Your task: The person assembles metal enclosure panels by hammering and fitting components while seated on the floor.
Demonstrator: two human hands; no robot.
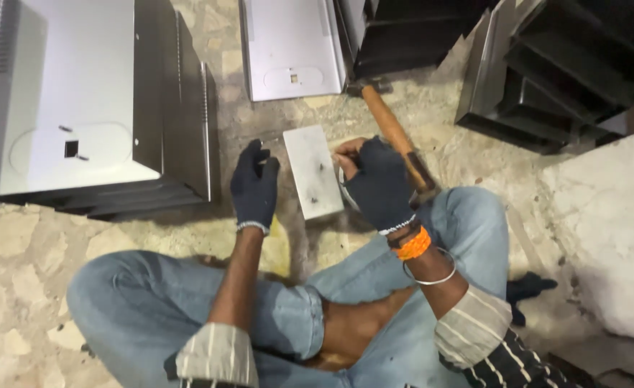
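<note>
We sit cross-legged on the stone floor [22, 237], both hands in dark gloves. Left hand [254, 188] rests just left of a small grey metal plate [313, 171] lying flat on the floor; its fingers are loosely curled, holding nothing, tips near the plate's upper left corner but contact not clear. Right hand [379, 183] sits at the plate's right edge, fingers curled narrow, thumb and forefinger pinched near the edge; whether they hold something small we cannot tell. A hammer [396, 133] with a wooden handle lies on the floor beyond the right hand, head pointing away from us, handle passing behind the hand. Large sheet-metal boxes [80, 108] stand to the left and ahead, dark ones at upper right.
</note>
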